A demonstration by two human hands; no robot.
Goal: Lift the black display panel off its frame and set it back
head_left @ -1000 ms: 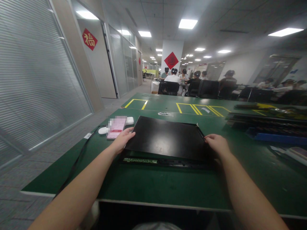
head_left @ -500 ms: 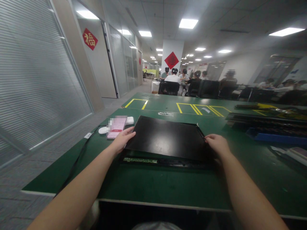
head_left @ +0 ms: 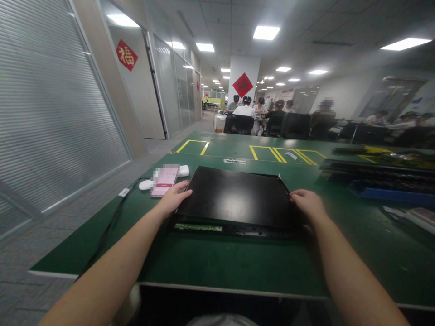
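Observation:
A black flat display panel (head_left: 234, 192) lies between my hands, slightly raised at the near side over a dark frame (head_left: 258, 231). My left hand (head_left: 175, 199) grips the panel's left edge, thumb across its upper face. At the right edge, my right hand (head_left: 307, 203) pinches the rim where panel and frame meet; whether it holds one or both is unclear. Along the near side runs a green circuit board strip (head_left: 199, 227), just in front of the panel. The panel hides most of the frame under it.
A phone (head_left: 165, 179) with a pink screen and white objects sit left of the panel on the green table (head_left: 224, 267). A black strap (head_left: 110, 231) crosses the left edge. Dark strips and a blue tray (head_left: 390, 191) are at right. Several people sit at tables behind.
The panel's left side has sunk very slightly toward the frame, and its far edge sits a little lower. Both hands keep nearly the same places.

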